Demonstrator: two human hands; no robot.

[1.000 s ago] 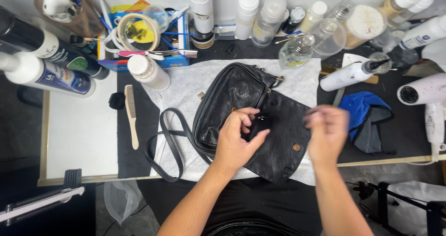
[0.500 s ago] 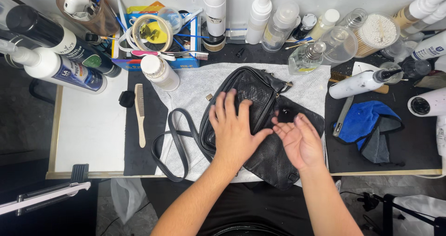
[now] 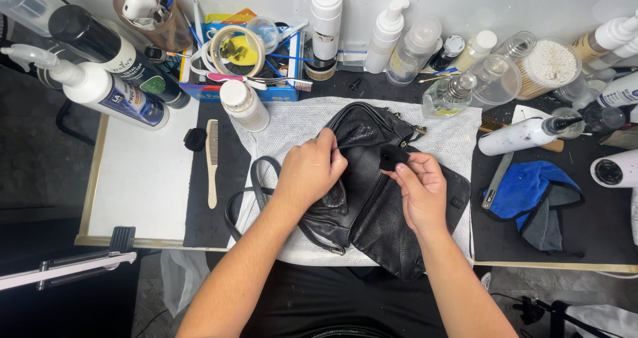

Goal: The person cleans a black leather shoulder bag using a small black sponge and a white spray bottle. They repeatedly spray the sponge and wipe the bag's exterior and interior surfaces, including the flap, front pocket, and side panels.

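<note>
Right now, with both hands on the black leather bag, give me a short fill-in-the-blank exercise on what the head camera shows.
1. The black leather bag lies on a white ____ spread over the table.
2. The right hand pinches a small ____ pad against the bag.
3. The left hand grips the bag's upper ____.
4. The wooden comb lies to the ____ of the bag in the picture.

Missing words: towel; black; edge; left
</note>
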